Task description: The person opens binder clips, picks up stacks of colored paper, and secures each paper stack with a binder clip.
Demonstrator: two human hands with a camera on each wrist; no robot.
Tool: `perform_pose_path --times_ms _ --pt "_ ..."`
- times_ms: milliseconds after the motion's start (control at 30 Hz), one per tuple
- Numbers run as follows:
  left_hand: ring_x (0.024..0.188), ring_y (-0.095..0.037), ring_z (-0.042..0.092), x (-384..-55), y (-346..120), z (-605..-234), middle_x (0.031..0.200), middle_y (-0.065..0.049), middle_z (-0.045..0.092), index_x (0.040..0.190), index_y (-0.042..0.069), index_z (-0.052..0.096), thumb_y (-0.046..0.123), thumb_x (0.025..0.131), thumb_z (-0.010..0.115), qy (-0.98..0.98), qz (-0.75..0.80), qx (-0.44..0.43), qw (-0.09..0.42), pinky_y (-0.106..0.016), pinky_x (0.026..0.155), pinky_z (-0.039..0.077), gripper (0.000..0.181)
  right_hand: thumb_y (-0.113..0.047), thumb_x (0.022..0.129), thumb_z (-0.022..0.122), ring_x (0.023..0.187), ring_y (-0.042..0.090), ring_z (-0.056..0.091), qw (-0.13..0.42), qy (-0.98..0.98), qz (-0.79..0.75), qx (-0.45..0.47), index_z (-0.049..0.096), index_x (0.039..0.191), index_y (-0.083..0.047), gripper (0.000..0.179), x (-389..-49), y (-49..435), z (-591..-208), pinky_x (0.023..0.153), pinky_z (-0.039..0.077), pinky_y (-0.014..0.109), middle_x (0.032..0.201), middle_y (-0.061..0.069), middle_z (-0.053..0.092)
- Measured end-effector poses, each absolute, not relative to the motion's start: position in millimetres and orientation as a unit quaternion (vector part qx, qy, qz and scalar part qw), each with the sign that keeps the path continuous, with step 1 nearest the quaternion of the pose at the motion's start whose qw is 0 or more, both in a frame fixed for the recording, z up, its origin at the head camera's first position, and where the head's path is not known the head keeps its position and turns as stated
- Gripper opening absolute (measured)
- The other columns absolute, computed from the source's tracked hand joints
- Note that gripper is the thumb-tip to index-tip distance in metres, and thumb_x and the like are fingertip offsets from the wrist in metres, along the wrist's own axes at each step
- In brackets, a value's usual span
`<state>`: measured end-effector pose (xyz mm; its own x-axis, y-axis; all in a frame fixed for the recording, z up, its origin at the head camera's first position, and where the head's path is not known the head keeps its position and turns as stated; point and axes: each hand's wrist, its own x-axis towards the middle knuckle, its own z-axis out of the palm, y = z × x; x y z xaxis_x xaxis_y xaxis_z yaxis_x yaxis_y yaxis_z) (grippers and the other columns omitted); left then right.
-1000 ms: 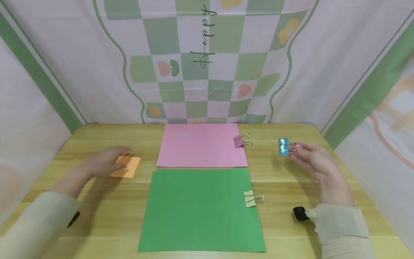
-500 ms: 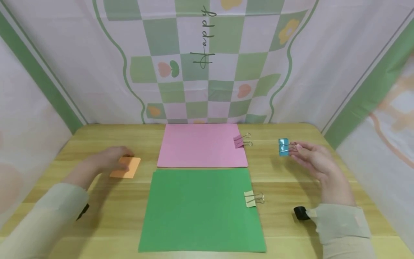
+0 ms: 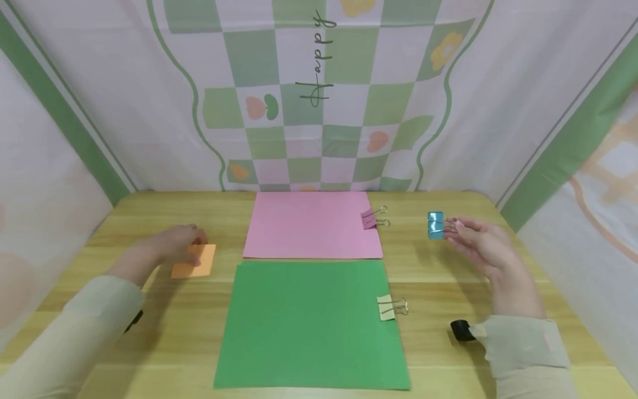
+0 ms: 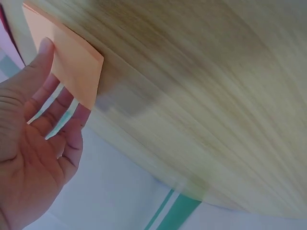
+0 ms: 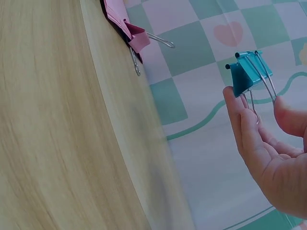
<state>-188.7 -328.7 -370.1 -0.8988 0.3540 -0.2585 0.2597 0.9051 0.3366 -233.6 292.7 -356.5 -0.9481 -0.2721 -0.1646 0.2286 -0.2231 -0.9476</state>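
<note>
My left hand [image 3: 181,244] is at the left of the table, pinching a small stack of orange sticky notes [image 3: 201,265]. In the left wrist view the thumb lies on top of the orange sticky notes [image 4: 72,62] and the fingers go underneath their edge. Over the right side my right hand [image 3: 480,244] pinches a shiny blue binder clip [image 3: 436,225] by its wire handles. The right wrist view shows this binder clip [image 5: 252,72] raised above the table, its mouth pointing away from the palm and nothing in it.
A pink paper stack [image 3: 309,224] lies at the back middle, with a pink binder clip [image 3: 369,219] on its right edge. Nearer lies a larger green stack [image 3: 309,327] with a cream binder clip [image 3: 386,308] at its right edge. A patterned curtain [image 3: 249,55] stands behind.
My left hand has closed its fingers in on the orange sticky notes, which have turned slightly. The forearm has shifted right. My right hand holds the blue binder clip almost still.
</note>
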Motion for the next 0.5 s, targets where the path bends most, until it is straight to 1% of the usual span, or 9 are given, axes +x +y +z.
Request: perform_pose_path --times_ms 67,133,233,300,433,500 --pt "0.104 -0.036 0.06 -188.2 -328.1 -368.6 0.112 -0.019 0.063 0.12 -0.006 0.059 0.019 0.085 0.078 0.962 0.152 0.152 0.169 -0.051 0.089 0.051 0.047 -0.011 0.098 0.06 0.095 0.01 0.071 0.159 0.607 -0.778 -0.016 0.067 0.105 -0.019 0.013 -233.0 291.0 -356.4 0.086 0.056 0.019 0.101 -0.002 0.075" --pt "0.095 -0.031 0.06 -187.6 -328.3 -367.1 0.104 -0.016 0.063 0.115 -0.004 0.059 0.019 0.085 0.078 0.961 0.153 0.147 0.179 -0.045 0.081 0.051 0.043 -0.012 0.098 0.061 0.095 0.01 0.071 0.16 0.612 -0.774 -0.015 0.064 0.112 -0.016 0.015 -232.7 289.1 -356.0 0.087 0.056 0.019 0.102 -0.002 0.075" --pt "0.083 -0.021 0.053 -186.8 -329.1 -365.1 0.091 -0.009 0.058 0.108 -0.001 0.06 0.02 0.084 0.077 0.959 0.156 0.143 0.189 -0.035 0.071 0.046 0.037 -0.014 0.097 0.062 0.097 0.009 0.071 0.163 0.62 -0.767 -0.014 0.056 0.124 -0.011 0.027 -232.9 286.9 -355.1 0.089 0.055 0.019 0.103 -0.004 0.075" --pt "0.08 -0.019 0.05 -186.3 -330.0 -364.0 0.088 -0.007 0.056 0.107 -0.001 0.059 0.021 0.084 0.077 0.958 0.155 0.139 0.195 -0.032 0.068 0.043 0.036 -0.015 0.097 0.063 0.097 0.008 0.071 0.164 0.624 -0.763 -0.012 0.055 0.125 -0.011 0.029 -233.3 285.6 -354.2 0.089 0.055 0.019 0.103 -0.004 0.075" --pt "0.079 -0.019 0.05 -186.8 -330.6 -362.9 0.086 -0.006 0.056 0.104 -0.001 0.06 0.021 0.084 0.078 0.96 0.149 0.131 0.198 -0.031 0.068 0.043 0.035 -0.016 0.098 0.062 0.096 0.007 0.07 0.164 0.634 -0.756 -0.02 0.065 0.111 -0.019 0.014 -235.0 282.8 -352.0 0.089 0.055 0.018 0.102 -0.006 0.075" --pt "0.076 -0.018 0.049 -187.3 -330.7 -362.5 0.083 -0.004 0.054 0.098 0.0 0.06 0.021 0.084 0.078 0.961 0.146 0.131 0.197 -0.029 0.067 0.041 0.031 -0.016 0.099 0.061 0.096 0.007 0.07 0.162 0.637 -0.754 -0.024 0.067 0.106 -0.022 0.012 -235.7 281.2 -351.2 0.088 0.055 0.018 0.102 -0.006 0.075"
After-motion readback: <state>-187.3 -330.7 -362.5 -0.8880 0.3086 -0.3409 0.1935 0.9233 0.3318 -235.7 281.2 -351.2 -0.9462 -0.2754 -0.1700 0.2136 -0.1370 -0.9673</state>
